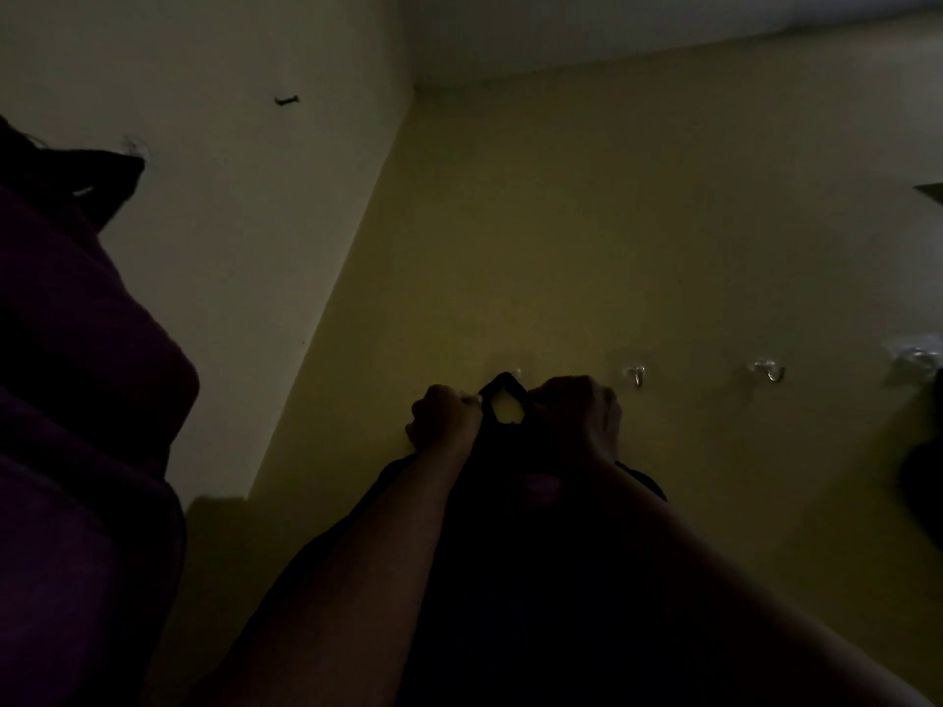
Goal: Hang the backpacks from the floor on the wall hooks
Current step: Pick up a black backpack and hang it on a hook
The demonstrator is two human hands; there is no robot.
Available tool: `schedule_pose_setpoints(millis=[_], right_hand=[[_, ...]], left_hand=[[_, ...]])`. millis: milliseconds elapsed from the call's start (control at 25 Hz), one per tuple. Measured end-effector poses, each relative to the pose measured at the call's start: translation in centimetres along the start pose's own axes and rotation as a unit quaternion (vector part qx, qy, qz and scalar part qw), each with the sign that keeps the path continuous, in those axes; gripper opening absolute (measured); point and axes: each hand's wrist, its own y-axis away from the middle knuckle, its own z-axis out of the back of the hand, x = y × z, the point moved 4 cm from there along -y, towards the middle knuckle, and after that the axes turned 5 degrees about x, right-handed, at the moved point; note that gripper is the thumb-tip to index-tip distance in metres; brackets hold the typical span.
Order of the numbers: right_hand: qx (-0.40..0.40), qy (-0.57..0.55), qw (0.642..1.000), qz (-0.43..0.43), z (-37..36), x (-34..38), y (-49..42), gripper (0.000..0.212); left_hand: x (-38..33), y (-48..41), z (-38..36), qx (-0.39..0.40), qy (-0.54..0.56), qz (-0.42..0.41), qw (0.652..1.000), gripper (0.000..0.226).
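In dim light a black backpack (510, 528) is held up against the yellow wall. Its top loop (502, 387) is stretched between my left hand (444, 415) and my right hand (581, 415), both gripping the loop's ends. The loop's tip sits at a clear wall hook (516, 372); whether it rests on the hook I cannot tell. Two bare clear hooks follow to the right, one (635, 375) close by and another (768, 371) farther along.
A dark purple backpack (76, 400) hangs on the left wall from a hook (135, 148). At the right edge another dark bag (923, 482) hangs below a clear hook (916, 359). The two walls meet in a corner (357, 237).
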Motion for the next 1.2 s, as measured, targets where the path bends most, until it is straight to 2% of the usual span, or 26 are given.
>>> schedule_pose_setpoints(millis=[120, 280, 400, 560, 760, 960, 1080, 1200], right_hand=[[0.029, -0.001, 1.0, -0.005, 0.1, 0.2, 1.0, 0.028], [0.113, -0.017, 0.993, -0.004, 0.7, 0.0, 2.2, 0.023], [0.165, -0.03, 0.986, 0.018, 1.8, 0.6, 4.2, 0.028], [0.191, -0.131, 0.972, -0.04, 6.2, 1.6, 7.9, 0.037], [0.219, -0.257, 0.93, -0.145, 12.5, 1.2, 14.1, 0.04], [0.256, -0.357, 0.868, -0.231, 18.6, 1.1, 21.8, 0.041], [0.285, -0.366, 0.836, -0.294, 23.5, 2.1, 27.3, 0.046], [0.28, -0.377, 0.806, -0.359, 29.2, 3.6, 32.4, 0.047]], left_hand=[[0.4, 2.1, 0.5, 0.01, -0.001, 0.013, 1.0, 0.032], [0.4, 4.8, 2.0, 0.065, 0.057, -0.025, 0.996, 0.031], [-0.5, 7.4, 3.1, 0.106, 0.032, -0.039, 0.993, 0.037], [-1.9, 11.8, 4.9, 0.086, 0.067, 0.004, 0.994, 0.039], [-3.7, 20.8, 6.3, 0.046, 0.18, 0.011, 0.983, 0.036], [-3.4, 29.1, 8.2, 0.049, 0.253, 0.109, 0.96, 0.038], [-3.7, 35.8, 9.3, 0.104, 0.272, 0.166, 0.942, 0.041], [-4.1, 42.6, 10.6, 0.179, 0.296, 0.216, 0.913, 0.047]])
